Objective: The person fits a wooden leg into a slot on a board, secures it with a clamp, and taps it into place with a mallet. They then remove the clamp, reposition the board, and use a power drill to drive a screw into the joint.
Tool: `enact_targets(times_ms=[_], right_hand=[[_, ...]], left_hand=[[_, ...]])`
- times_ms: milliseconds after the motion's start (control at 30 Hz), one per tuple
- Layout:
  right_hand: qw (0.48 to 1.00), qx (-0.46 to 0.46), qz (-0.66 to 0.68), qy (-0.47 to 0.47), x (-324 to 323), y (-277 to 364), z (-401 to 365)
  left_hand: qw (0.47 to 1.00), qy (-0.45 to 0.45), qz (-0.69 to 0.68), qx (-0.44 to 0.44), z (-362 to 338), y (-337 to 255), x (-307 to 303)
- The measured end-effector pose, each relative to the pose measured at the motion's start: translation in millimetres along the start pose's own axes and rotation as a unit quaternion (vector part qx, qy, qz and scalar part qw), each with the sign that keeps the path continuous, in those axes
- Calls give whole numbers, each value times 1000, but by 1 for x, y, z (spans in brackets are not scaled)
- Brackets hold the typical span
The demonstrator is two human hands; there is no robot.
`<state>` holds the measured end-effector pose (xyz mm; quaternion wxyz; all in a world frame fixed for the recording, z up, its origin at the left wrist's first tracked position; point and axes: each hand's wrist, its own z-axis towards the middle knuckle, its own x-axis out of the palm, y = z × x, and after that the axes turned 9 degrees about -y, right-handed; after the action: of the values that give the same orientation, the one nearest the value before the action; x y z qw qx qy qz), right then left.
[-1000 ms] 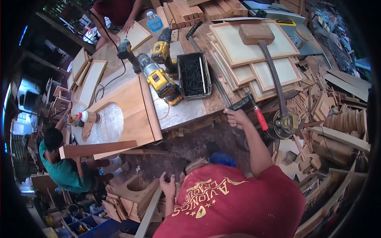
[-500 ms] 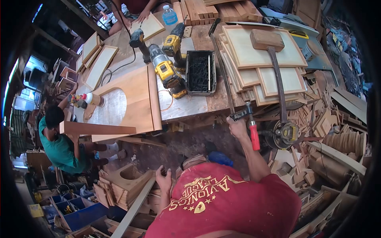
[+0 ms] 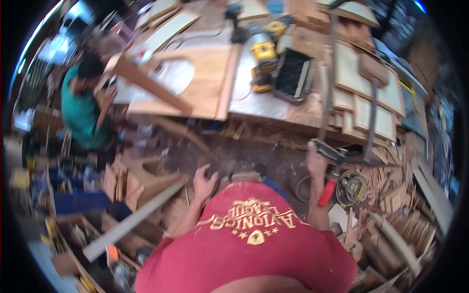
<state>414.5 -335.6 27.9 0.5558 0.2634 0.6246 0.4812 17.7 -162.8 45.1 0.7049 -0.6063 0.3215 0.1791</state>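
My right hand (image 3: 317,160) is closed round the bar of an F-clamp (image 3: 328,151), near its sliding jaw. The clamp's red handle (image 3: 327,192) hangs down beside my forearm, and its long bar reaches away over the table edge, left of the stacked panels (image 3: 348,95). My left hand (image 3: 204,181) is in front of my body, its fingers apart and curved, holding nothing. A wooden frame piece with a round cutout (image 3: 210,78) lies on the workbench (image 3: 259,105) ahead. The picture is smeared by motion.
Yellow drills (image 3: 264,51) and a black bin of screws (image 3: 294,75) stand on the bench. A mallet (image 3: 373,71) rests on the panels. At left is a co-worker in green (image 3: 83,107) beside a wooden board (image 3: 146,83). Wood scraps and a sander (image 3: 352,185) lie at right.
The view has swung, shifting the bench up and rightward. My right hand still holds the clamp, its bar now more upright in the picture. My left hand's fingers are spread wider.
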Motion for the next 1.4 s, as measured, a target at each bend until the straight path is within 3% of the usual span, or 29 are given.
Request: enact_targets(times_ms=[100,200,267,333,400,467,533,600,667,733,767,833,867,1000,1067,1100,1133,1167,1200,1267,1333,1400], right_hand=[[997,-16,69,-16,-27,31,-19],[992,-3,124,15,-55,56,-44],[975,61,203,60,-68,105,-74],[977,-3,198,76,-71,138,-97],[979,-66,164,105,-73,157,-118],[975,-45,157,147,-74,187,-143],[959,-175,128,183,-58,187,-161],[937,-208,108,258,-51,209,-183],[900,-312,67,297,-41,217,-202],[869,-266,118,400,-31,219,-218],[837,-317,160,415,-19,203,-224],[825,-292,117,470,-19,212,-240],[814,-275,129,496,-17,210,-244],[779,-216,46,587,-25,222,-238],[749,-222,8,625,-28,225,-223],[732,-239,-27,638,-33,243,-213],[712,-257,-62,650,-38,256,-203],[734,-244,-105,625,-47,258,-195],[727,-230,-147,630,-56,265,-174],[681,-198,-230,666,-68,295,-125],[726,-158,-103,662,-75,351,-101],[752,-88,19,653,-79,365,-79]], left_hand=[[999,-28,1,44,0,-6,-12],[989,-69,-121,49,18,-37,-40],[972,-106,-160,133,40,-61,-71],[942,-150,-174,244,66,-88,-119],[900,-210,-239,299,87,-115,-173],[857,-284,-234,361,102,-140,-235],[826,-311,-293,368,121,-156,-294],[796,-389,-213,412,141,-172,-345],[807,-352,-200,431,152,-176,-387],[802,-366,-141,451,164,-162,-421],[807,-364,-142,443,165,-151,-430],[820,-340,-122,444,164,-120,-441],[854,-320,-91,401,155,-102,-441],[907,-326,-117,241,150,11,-431],[918,-324,-209,96,142,63,-423],[936,-317,-149,34,137,89,-421],[934,-345,-93,21,133,102,-401],[928,-372,-37,6,129,116,-381],[900,-433,16,40,123,127,-341],[932,-329,-96,-122,105,150,-274],[912,-267,-180,-256,86,140,-209],[895,-233,-244,-292,77,137,-150]])
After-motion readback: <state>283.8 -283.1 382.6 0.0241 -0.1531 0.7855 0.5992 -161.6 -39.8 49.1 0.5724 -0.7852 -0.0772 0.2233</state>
